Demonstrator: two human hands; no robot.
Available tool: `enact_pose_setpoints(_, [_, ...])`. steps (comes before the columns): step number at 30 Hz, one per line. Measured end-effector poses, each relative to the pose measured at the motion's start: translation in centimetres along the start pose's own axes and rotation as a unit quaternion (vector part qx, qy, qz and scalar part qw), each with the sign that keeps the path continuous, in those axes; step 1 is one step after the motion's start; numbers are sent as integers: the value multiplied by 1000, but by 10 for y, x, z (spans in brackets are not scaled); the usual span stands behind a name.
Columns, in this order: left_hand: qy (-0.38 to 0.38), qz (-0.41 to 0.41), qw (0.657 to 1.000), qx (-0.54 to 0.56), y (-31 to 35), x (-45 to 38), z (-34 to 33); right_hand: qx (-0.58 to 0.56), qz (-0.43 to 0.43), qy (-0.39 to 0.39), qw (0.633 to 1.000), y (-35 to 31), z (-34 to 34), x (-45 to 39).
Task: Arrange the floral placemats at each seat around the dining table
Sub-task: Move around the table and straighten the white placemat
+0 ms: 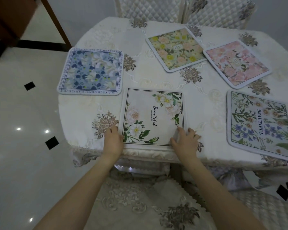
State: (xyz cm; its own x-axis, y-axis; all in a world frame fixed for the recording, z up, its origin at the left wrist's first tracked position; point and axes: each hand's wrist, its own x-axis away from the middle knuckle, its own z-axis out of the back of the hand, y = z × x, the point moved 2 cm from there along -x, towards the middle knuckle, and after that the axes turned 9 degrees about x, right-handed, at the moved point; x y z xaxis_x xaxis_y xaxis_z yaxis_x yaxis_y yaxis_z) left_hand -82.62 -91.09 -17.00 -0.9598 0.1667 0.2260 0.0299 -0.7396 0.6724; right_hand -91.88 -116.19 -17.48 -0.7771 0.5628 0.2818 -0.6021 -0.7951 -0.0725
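Several square floral placemats lie on a round table under a cream embroidered cloth [156,80]. A white mat with "Beautiful" script [152,117] sits at the near edge. My left hand [113,140] grips its near left corner and my right hand [184,139] grips its near right corner, thumbs on top. A blue floral mat [91,71] lies to the left, a yellow and peach one [175,48] at the far side, a pink one [236,63] beside it overlapping its corner, and a wildflower "BEAUTIFUL" mat [261,125] at the right edge.
Two quilted chair backs [150,9] [218,12] stand behind the table. A cushioned seat [140,201] is tucked in below my arms and another chair [264,209] is at lower right. Glossy tiled floor [20,122] spreads left, with a dark wooden cabinet [12,17] at top left.
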Motion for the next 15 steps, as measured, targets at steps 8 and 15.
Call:
enact_pose_setpoints(8, [5, -114, 984, -138, 10, 9, 1, 63, 105, 40, 992, -7, 6, 11])
enact_pose_setpoints(15, [-69, -199, 964, -161, 12, 13, -17, 37, 190, -1, 981, -24, -9, 25])
